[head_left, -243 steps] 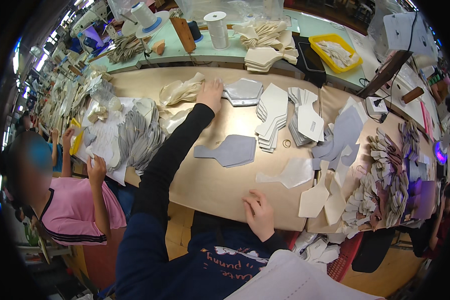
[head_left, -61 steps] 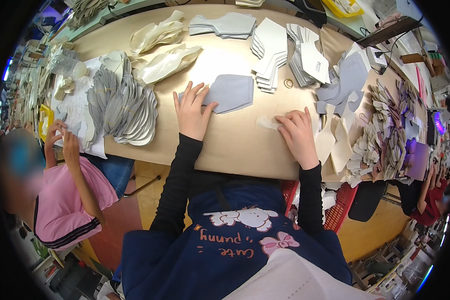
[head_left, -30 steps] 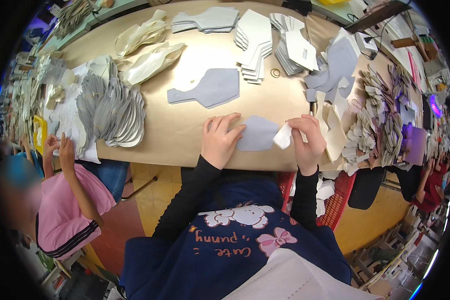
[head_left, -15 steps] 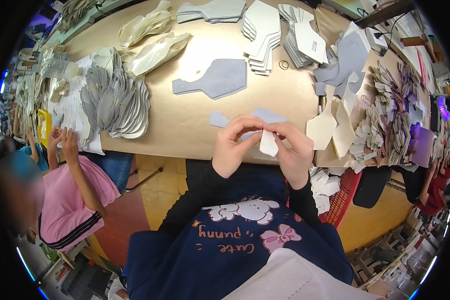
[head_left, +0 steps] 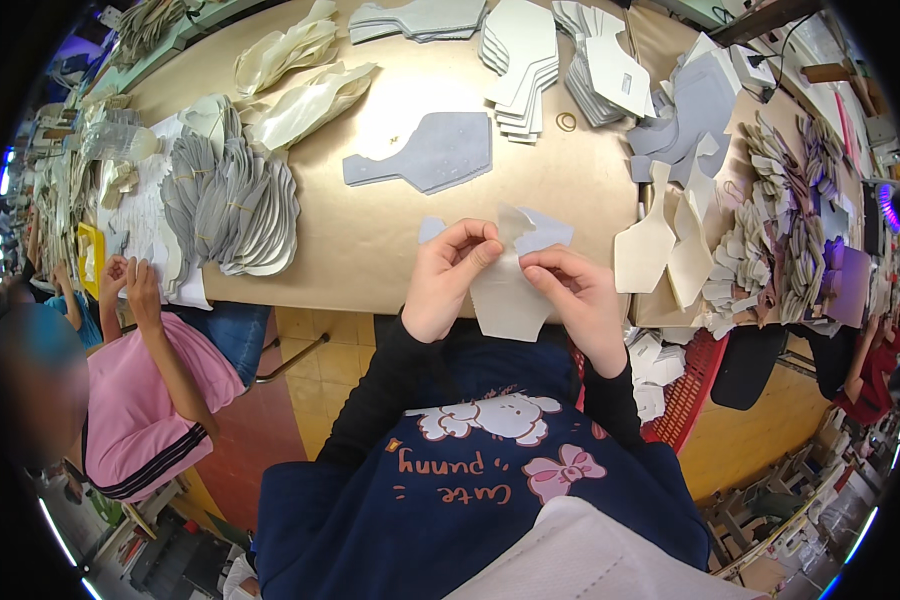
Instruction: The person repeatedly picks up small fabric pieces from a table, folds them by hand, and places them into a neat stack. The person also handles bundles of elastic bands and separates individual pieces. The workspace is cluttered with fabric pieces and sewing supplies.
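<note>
- Nearest to us, our left hand [head_left: 453, 275] and right hand [head_left: 575, 298] meet at the near edge of the desk [head_left: 370, 235], both holding one pale cut piece [head_left: 510, 290] of thin sheet material.
- The fingers of both hands are pinched shut on the top edge of that piece, left thumb and forefinger on its upper left, right fingers on its upper right; the rest of the piece hangs down between our palms, over the desk's near edge.
- Just behind the piece, a grey-blue cut piece [head_left: 542, 228] shows beside our fingertips; we cannot tell whether the two layers are stuck together or being pulled apart.
- We judge the work to be mid-way on this one piece, with much left: a single grey bottle-shaped piece [head_left: 425, 155] lies flat near the desk's middle.
- Toward the right edge lie cream cut pieces [head_left: 665, 245] and a fanned heap of small bundled shapes [head_left: 790, 215].
- Toward the left edge sits a fan of grey bundled pieces [head_left: 235, 205].
- At the far edge stand stacks of white cut pieces [head_left: 520, 60].
- Off the desk's left, another person in a pink top [head_left: 135, 400] works with hands raised.
</note>
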Action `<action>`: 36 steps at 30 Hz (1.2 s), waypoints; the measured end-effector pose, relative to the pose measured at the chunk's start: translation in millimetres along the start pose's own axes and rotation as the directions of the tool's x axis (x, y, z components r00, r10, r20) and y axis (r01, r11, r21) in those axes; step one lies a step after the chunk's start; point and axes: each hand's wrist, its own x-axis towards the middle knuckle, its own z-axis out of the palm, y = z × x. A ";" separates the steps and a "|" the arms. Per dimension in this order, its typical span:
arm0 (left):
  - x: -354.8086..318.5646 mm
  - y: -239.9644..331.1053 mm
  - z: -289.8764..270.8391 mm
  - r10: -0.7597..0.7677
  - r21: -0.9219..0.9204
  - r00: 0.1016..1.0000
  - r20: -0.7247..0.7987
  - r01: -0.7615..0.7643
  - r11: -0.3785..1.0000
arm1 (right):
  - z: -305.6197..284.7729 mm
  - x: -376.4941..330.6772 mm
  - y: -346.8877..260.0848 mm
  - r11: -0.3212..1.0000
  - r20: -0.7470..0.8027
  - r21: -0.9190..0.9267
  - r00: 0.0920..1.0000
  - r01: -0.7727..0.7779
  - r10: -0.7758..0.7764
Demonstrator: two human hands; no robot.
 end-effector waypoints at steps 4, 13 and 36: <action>-0.6 0.2 -1.5 0.005 0.003 1.000 0.004 -0.005 1.000 | 0.9 1.6 1.5 0.998 -0.008 0.013 0.998 -0.059 0.059; 0.8 0.6 4.8 0.005 0.083 0.997 -0.075 0.002 0.997 | 1.4 2.4 3.6 0.999 0.004 -0.013 0.999 -0.035 0.036; -0.8 -2.8 26.5 0.444 0.866 0.839 0.314 -0.445 0.229 | -9.8 -5.1 26.0 0.802 -0.566 -0.540 0.596 0.255 -0.570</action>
